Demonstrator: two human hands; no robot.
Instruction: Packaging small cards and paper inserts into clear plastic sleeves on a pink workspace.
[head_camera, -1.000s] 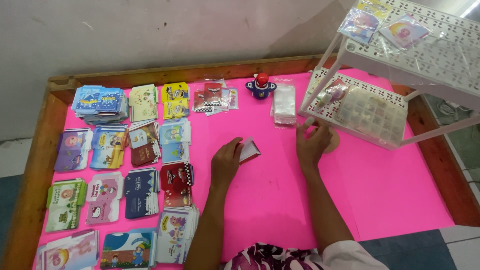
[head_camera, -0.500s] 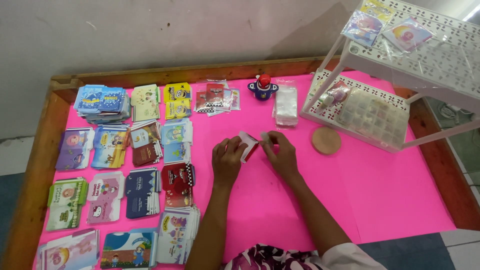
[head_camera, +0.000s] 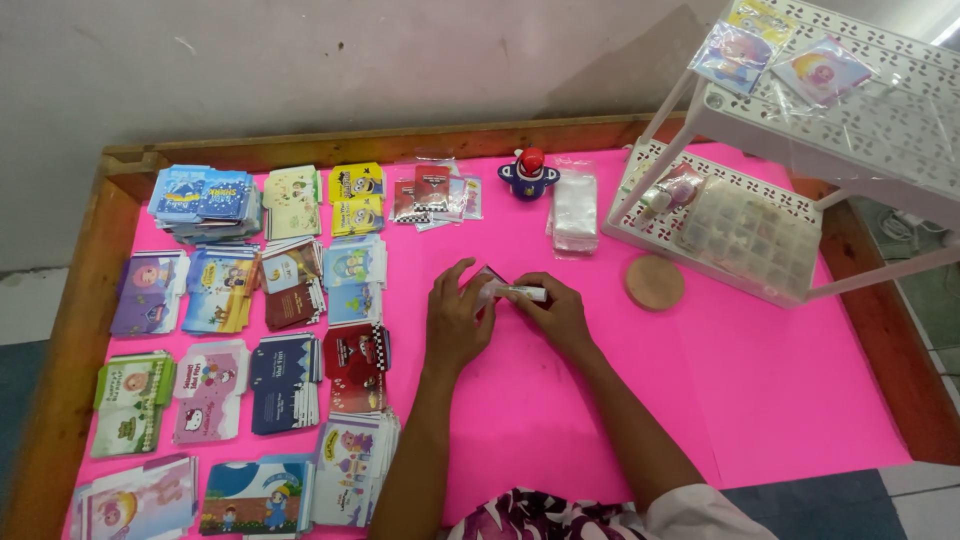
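My left hand (head_camera: 455, 318) and my right hand (head_camera: 553, 312) meet at the middle of the pink table (head_camera: 780, 400). Between them sits a small dark red card (head_camera: 487, 281), held by the left fingers. My right hand grips a thin white tube (head_camera: 520, 293), like a glue stick or pen, lying across the card. Much of the card is hidden by my fingers.
Stacks of colourful printed cards (head_camera: 290, 290) cover the left half. A small red and blue toy (head_camera: 528, 174), a pile of clear sleeves (head_camera: 575, 212) and a round wooden disc (head_camera: 654, 282) lie behind my hands. A white perforated rack (head_camera: 790, 150) stands at right.
My right hand came back from the white rack to the middle and now holds the white tube against the card. The wooden disc lies uncovered on the table where the hand had been.
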